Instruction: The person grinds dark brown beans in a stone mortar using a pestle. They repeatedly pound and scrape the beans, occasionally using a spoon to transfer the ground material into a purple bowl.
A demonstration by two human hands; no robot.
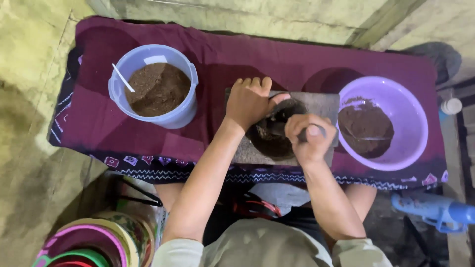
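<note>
Here, left of the grey stone grinding slab (324, 105) stands a pale blue plastic bucket (184, 116) of brown powder, while on the slab the left hand (250, 101) braces the dark stone mortar (269, 141), best held firm, the right hand (310, 138) fist-tight around the dark pestle (279, 129), a lilac plastic basin (410, 116) to its right.

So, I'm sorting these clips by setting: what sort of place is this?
Probably a home floor workspace, not a kitchen counter: a purple cloth spread on bare concrete floor, with a stone mortar, a bucket and a basin of brown powder.
</note>
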